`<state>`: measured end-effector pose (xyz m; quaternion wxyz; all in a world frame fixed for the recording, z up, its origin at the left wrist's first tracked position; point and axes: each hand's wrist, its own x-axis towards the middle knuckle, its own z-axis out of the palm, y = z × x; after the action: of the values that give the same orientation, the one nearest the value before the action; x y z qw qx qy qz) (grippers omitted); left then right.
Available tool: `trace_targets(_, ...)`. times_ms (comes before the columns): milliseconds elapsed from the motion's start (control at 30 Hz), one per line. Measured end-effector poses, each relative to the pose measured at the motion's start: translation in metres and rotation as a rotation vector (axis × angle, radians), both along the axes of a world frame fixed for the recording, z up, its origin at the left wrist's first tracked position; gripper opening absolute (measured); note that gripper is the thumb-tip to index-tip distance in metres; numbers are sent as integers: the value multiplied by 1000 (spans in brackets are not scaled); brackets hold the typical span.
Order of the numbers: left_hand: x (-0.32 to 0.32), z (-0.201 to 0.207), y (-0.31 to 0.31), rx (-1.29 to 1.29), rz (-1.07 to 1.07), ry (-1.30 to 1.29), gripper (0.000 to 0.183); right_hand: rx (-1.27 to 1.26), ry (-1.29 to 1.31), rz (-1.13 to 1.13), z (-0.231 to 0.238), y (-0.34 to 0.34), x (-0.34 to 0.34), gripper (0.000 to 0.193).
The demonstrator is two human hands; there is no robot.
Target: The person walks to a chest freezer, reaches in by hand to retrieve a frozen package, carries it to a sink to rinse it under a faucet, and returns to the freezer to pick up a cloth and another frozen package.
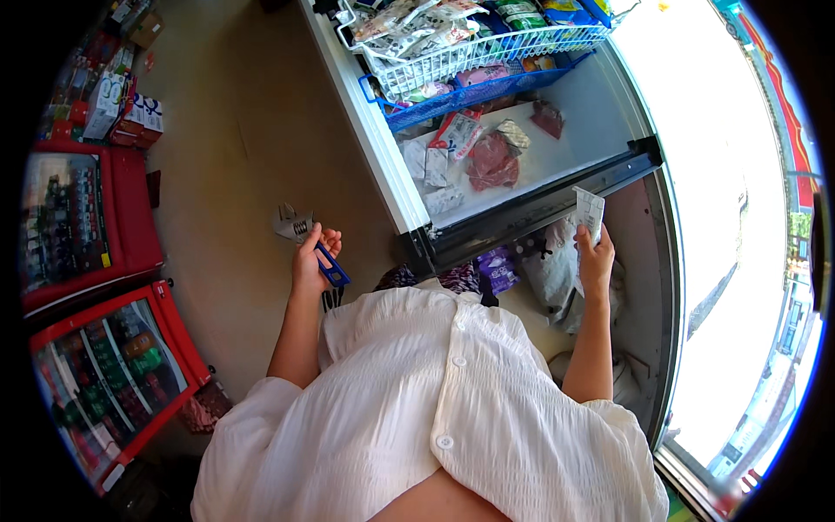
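The left hand (309,261) grasps an adjustable wrench (306,242) (blue handle, grey head). The right hand (596,259) pinches a small white packet (589,211) beside an open chest freezer (383,148).

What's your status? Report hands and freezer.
Left hand grips blue-handled adjustable wrench. Right hand holds white paper slip. Open white chest freezer ahead, nothing blocking.

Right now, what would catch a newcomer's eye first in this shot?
Probably the open chest freezer at top centre, with wire baskets of packaged food over frozen packets. Next, the left hand gripping an adjustable wrench with a blue handle, and the right hand holding a small paper slip by the freezer's edge. Red drink coolers stand at left.
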<state>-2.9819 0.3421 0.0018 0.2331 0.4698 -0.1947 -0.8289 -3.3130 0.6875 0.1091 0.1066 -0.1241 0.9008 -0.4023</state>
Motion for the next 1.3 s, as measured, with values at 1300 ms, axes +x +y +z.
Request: trace_targets(1300, -175, 23, 86, -719, 2, -549, 23, 1149, -136, 680, -314, -140, -371, 59)
